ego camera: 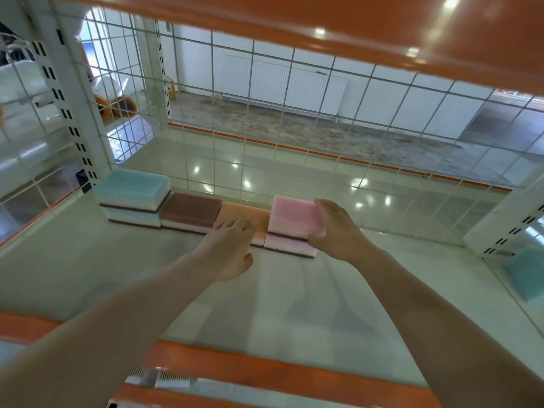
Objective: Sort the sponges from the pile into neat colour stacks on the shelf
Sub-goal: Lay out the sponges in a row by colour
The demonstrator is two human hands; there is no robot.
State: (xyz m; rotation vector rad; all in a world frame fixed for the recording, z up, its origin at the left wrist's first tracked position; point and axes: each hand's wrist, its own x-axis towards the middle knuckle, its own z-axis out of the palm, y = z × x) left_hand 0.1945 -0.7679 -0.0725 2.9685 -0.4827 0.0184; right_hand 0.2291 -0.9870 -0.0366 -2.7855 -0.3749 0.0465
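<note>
Nearest, the shelf (294, 304), pale with an orange front edge. Along its wire back, sponges in a row: blue stack (134, 195), brown sponge (190, 212), orange sponge (247, 220), pink stack (291, 228). Left hand (228, 250) relaxed, fingers flat on the orange sponge. Right hand (338, 231) gripping the top pink sponge (294, 214).

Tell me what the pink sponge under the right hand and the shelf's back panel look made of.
Pink sponge: soft matte foam, apparently with a dark scouring layer beneath, seen as a brown band at its edge. Back panel: thin wire grid, probably white-coated metal; the room shows through.
</note>
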